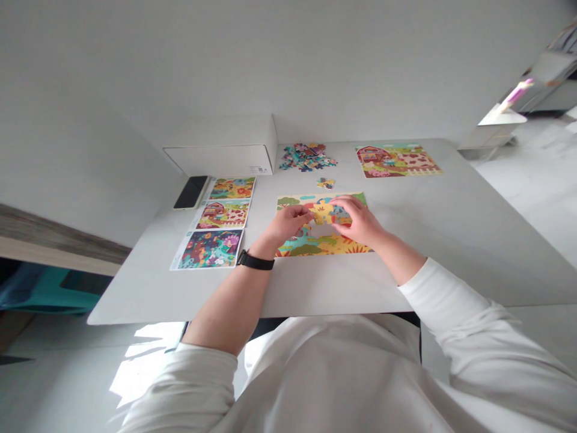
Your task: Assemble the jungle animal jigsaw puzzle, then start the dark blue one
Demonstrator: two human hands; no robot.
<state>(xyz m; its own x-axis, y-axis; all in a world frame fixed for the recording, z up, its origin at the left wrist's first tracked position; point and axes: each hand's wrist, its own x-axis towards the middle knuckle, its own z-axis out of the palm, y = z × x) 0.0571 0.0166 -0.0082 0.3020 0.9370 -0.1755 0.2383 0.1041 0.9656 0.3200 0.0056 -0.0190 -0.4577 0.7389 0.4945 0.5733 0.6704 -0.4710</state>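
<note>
A colourful jigsaw puzzle (322, 243) lies flat on the white table (451, 240) in front of me, mostly assembled. Both my hands rest on it. My left hand (288, 221), a black watch on its wrist, has its fingers curled and pinched at the left edge of a yellow puzzle piece (323, 211). My right hand (358, 219) is bent over the same piece from the right, fingertips pressed on it. Whether the piece is lifted or lying in the puzzle I cannot tell.
A heap of loose pieces (307, 156) and a few stray pieces (325, 183) lie behind the puzzle. A finished farm puzzle (396, 160) sits far right. A picture sheet (219, 222), a black phone (191, 192) and a white box (225, 145) are at the left.
</note>
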